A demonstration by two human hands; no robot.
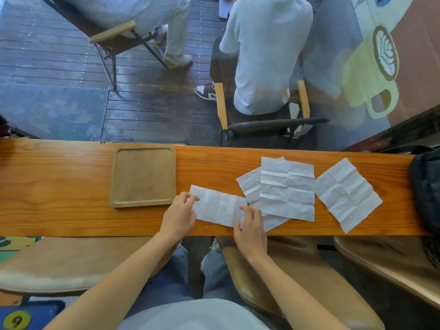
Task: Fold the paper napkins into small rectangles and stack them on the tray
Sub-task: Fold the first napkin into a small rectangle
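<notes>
The napkin [219, 206] in work lies half-folded on the counter [71, 186], just right of the empty tray [142, 175]. Our left-hand fingers [188, 198] pinch its left edge; our right-hand fingers [245, 210] press its right end flat. We should bring edge to edge squarely, then crease firmly — the other napkins [288, 189] wait unfolded. No readable writing on them — only a "9" [17, 320] on the floor mat.
</notes>
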